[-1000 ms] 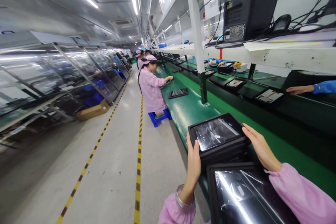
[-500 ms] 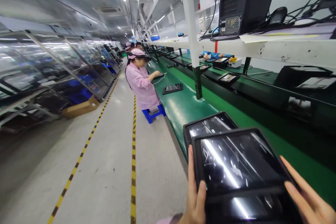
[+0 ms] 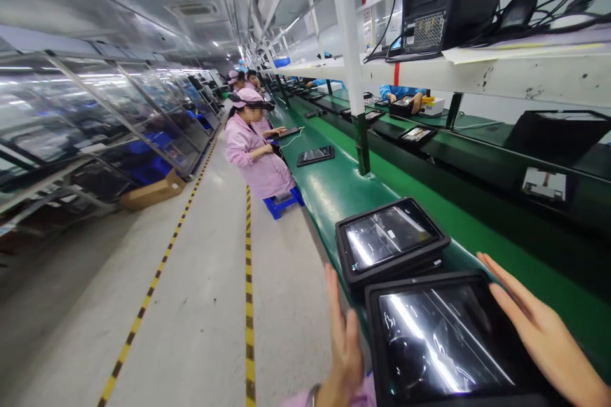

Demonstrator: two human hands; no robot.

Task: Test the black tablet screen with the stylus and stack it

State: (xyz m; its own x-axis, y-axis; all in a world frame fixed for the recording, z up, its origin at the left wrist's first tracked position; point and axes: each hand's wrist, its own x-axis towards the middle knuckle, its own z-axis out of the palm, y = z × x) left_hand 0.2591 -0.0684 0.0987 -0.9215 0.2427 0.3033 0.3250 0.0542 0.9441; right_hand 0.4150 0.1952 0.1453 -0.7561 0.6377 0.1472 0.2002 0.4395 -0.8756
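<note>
A black-framed tablet (image 3: 443, 337) with a glossy screen lies low in the head view, at the near end of the green bench (image 3: 329, 194). My left hand (image 3: 344, 331) is just off its left edge, fingers stretched upward and apart from the frame. On the other side my right hand (image 3: 539, 311) lies along the upper right edge with extended fingers; whether it touches is unclear. Just beyond, another black-framed tablet (image 3: 389, 235) rests on top of a further dark device.
A person in pink (image 3: 258, 152) sits on a blue stool (image 3: 282, 202) beside the bench, near a flat tablet (image 3: 315, 155). A white post (image 3: 346, 32) supports the shelf (image 3: 477, 79), which holds a computer tower (image 3: 453, 0). Across the line, blue-sleeved hands handle a device.
Both hands have loosened from the near tablet and spread outward. That tablet is lower and nearer, showing more of the tablet behind. The seated person's arm has drawn back.
</note>
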